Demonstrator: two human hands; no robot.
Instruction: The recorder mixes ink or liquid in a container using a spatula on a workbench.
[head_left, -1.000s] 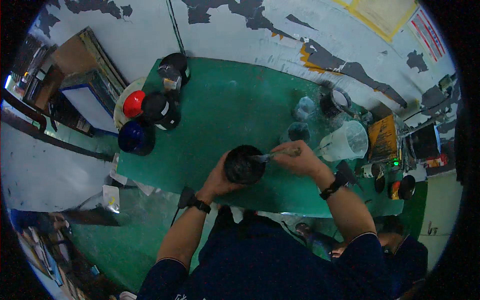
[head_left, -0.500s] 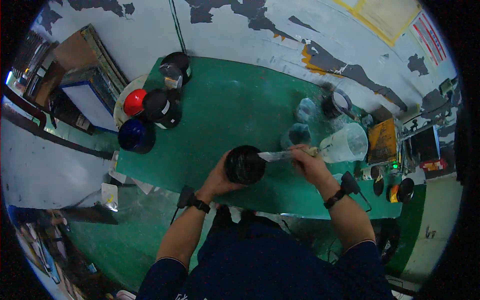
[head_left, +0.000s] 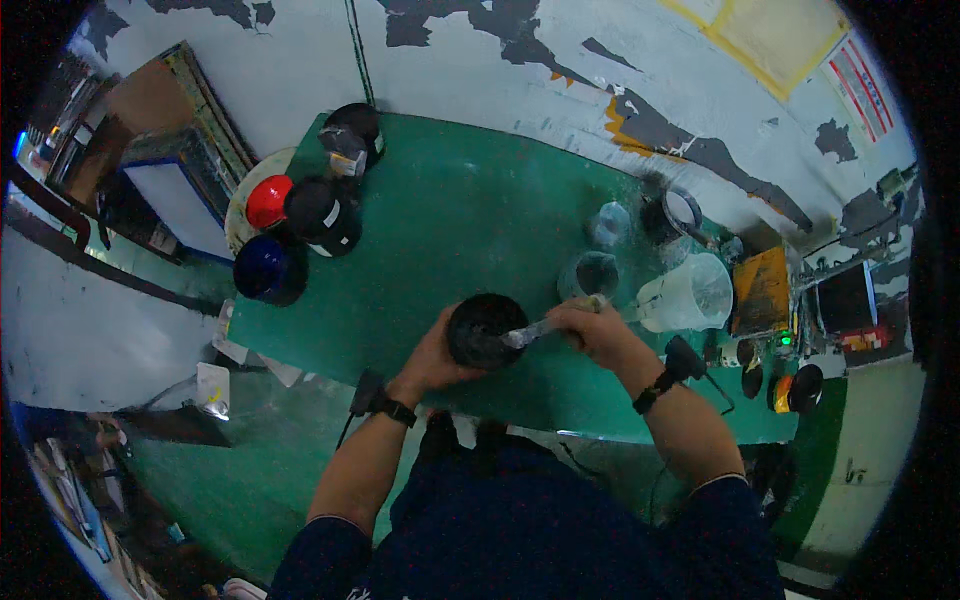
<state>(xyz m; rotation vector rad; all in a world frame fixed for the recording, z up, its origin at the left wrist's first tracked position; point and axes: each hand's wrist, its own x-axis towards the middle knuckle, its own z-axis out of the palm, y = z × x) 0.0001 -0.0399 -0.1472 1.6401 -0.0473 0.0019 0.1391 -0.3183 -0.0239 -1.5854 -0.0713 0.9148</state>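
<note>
My left hand (head_left: 432, 358) is wrapped round the left side of a round black tub (head_left: 475, 350), its open top facing up. The inside of the tub looks dark, and I cannot make out its contents. In my right hand (head_left: 597, 334) is a spatula (head_left: 533, 332) with a pale, smeared blade and a light handle end that shows past the fingers. The blade's tip is over the tub's right part, at or just inside the opening. Just beyond my right hand stands a clear plastic cup (head_left: 592, 272).
A translucent white pitcher (head_left: 688, 293), a smaller clear cup (head_left: 608, 225) and a dark pot (head_left: 670, 210) stand on the green table (head_left: 460, 215) to the right. At the left edge are black tubs (head_left: 325, 215), a red-topped one (head_left: 268, 203) and a blue one (head_left: 270, 270).
My right hand has moved left and slightly down, bringing the spatula's blade from the tub's right rim further over its opening. The left hand still holds the tub in about the same place.
</note>
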